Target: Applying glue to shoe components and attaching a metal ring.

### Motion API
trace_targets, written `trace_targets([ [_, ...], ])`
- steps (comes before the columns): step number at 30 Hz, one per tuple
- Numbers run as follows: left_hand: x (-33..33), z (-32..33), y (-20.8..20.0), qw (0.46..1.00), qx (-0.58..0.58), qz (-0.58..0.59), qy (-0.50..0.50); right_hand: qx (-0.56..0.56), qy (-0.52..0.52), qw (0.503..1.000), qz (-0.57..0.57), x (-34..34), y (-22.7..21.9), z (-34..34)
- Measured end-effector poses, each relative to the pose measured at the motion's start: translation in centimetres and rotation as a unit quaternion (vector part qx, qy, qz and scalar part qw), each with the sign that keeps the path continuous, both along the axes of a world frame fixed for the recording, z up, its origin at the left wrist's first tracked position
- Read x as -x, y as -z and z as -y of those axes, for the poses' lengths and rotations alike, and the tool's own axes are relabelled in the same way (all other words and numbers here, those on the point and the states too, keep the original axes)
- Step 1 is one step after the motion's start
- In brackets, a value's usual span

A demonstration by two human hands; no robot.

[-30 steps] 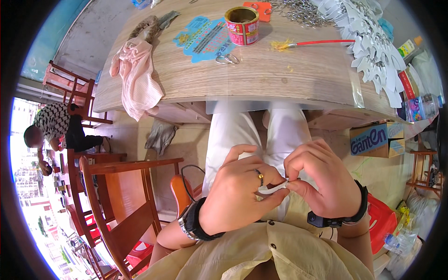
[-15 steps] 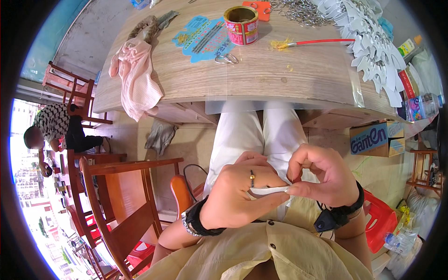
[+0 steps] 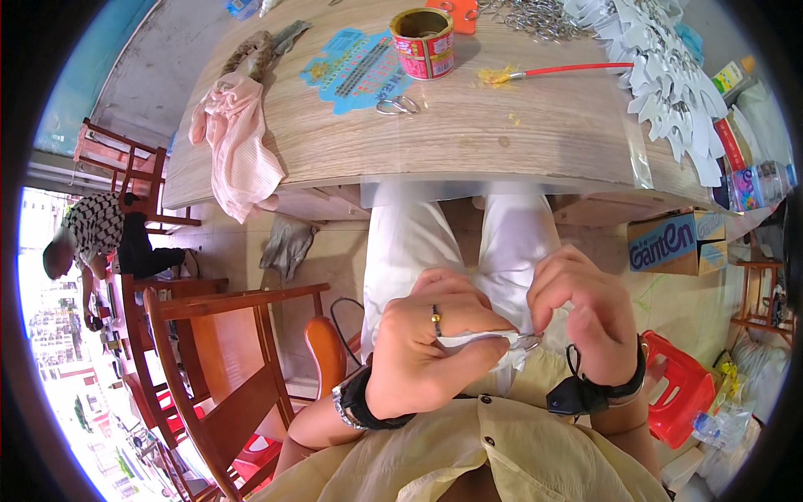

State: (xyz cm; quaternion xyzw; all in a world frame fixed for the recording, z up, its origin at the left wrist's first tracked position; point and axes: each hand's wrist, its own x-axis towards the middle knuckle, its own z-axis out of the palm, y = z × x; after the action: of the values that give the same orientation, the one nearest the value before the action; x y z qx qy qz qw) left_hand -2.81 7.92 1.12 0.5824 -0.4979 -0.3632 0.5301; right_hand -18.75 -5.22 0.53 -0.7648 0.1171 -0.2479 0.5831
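Observation:
Above my lap, my left hand (image 3: 439, 351) is closed, with thumb and fingers pinching a white flat piece (image 3: 468, 340). From the end nearest my right hand pokes a small metal clip (image 3: 529, 341). My right hand (image 3: 585, 314) hovers just to the right of it, not touching, its fingers bent and apart from the thumb with nothing visible between them. On the table, a pair of wire clips (image 3: 397, 105) lies in front of a red tin (image 3: 423, 46). Overlapping white pieces with metal clips (image 3: 669, 92) are piled at the right.
A loose pile of metal clips (image 3: 539, 18) lies at the back of the table (image 3: 468, 146). A red-handled brush (image 3: 577, 69), a blue card (image 3: 355, 71) and a pink cloth (image 3: 238, 146) lie there too. A wooden chair (image 3: 226, 335) stands left, a red stool (image 3: 673, 393) right.
My right hand has let go of the white piece's end and drawn away to the right, uncovering the metal clip. My left hand keeps its hold, shifted slightly left.

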Motion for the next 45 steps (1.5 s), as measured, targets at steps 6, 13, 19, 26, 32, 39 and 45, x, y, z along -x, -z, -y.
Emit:
trace_targets([
  [6, -0.1, -0.1, 0.1, 1.000, 0.011, 0.018, -0.003, 0.105, -0.015, 0.994, -0.017, -0.6, 0.1, -0.6],
  [13, -0.4, -0.2, -0.3, 0.999, -0.017, 0.044, 0.005, 0.149, 0.006, 0.989, 0.005, -0.9, 0.0, -0.8],
  [19, -0.4, -0.2, -0.7, 0.994, -0.025, 0.107, 0.001, 0.172, 0.007, 0.985, 0.005, -0.5, -0.6, -0.8],
  [26, -0.5, -0.1, -0.8, 0.996, -0.007, 0.089, 0.024, 0.187, 0.006, 0.982, 0.005, -0.5, -0.8, -0.8],
  [32, -0.5, -0.6, -0.8, 0.999, -0.023, 0.016, 0.026, 0.180, 0.012, 0.984, 0.012, -0.9, -0.7, -1.0],
  [39, -0.3, -0.6, -0.6, 0.997, -0.027, -0.062, 0.028, 0.140, 0.019, 0.990, 0.017, -1.0, -0.6, -1.0],
  [45, 0.1, -0.1, -0.7, 0.983, -0.046, -0.176, 0.026, 0.159, 0.035, 0.987, 0.019, -0.9, -1.0, -0.8],
])
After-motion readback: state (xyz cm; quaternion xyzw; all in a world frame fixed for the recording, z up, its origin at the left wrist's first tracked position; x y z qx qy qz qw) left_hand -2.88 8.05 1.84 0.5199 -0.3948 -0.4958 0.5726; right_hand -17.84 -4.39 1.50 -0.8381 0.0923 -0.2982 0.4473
